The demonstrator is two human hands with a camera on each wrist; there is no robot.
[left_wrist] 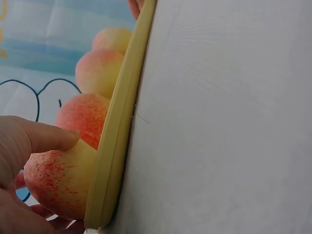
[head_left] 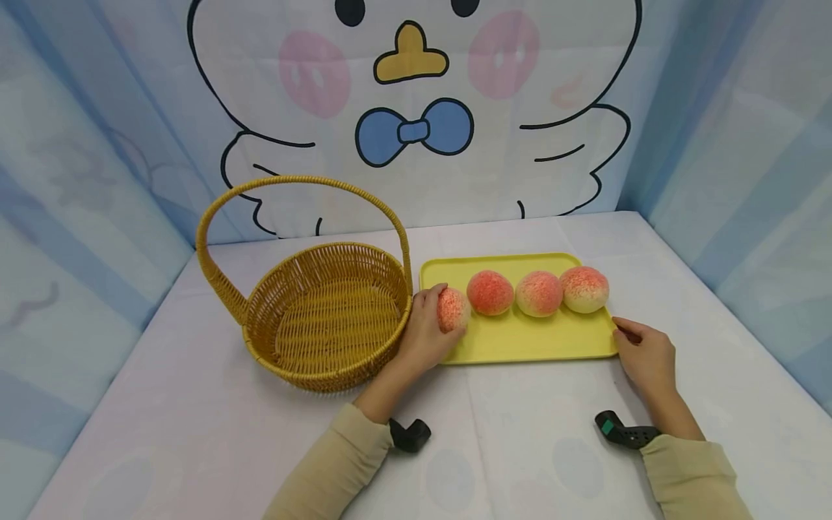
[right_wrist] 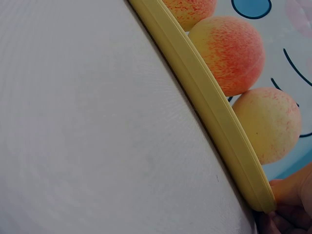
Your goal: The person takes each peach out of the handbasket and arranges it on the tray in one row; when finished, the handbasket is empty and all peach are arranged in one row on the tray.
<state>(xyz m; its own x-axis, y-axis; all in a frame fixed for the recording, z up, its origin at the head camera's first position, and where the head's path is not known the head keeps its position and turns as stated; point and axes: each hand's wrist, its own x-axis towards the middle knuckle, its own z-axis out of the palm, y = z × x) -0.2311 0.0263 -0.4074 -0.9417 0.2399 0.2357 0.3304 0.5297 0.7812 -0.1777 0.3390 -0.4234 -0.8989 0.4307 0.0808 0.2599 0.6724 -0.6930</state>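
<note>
At the left end of a yellow tray (head_left: 520,347), my left hand (head_left: 429,332) grips a peach (head_left: 455,310), thumb on the near side and fingers behind. In the left wrist view this speckled peach (left_wrist: 61,180) sits against the tray's raised edge (left_wrist: 114,131). Three more peaches stand in a row to its right: a redder one (head_left: 490,293), a pink one (head_left: 539,294) and a pale-bottomed one (head_left: 584,289). My right hand (head_left: 646,357) pinches the tray's right edge near its front corner; the right wrist view shows its thumb (right_wrist: 292,187) at that corner, fingers partly hidden below.
A woven basket (head_left: 331,368) with a tall arched handle (head_left: 305,179) stands just left of the tray, close to my left forearm. White cloth (head_left: 520,448) covers the table. Behind it hangs a curtain (head_left: 494,180) printed with a cartoon figure, and blue-white curtains flank both sides.
</note>
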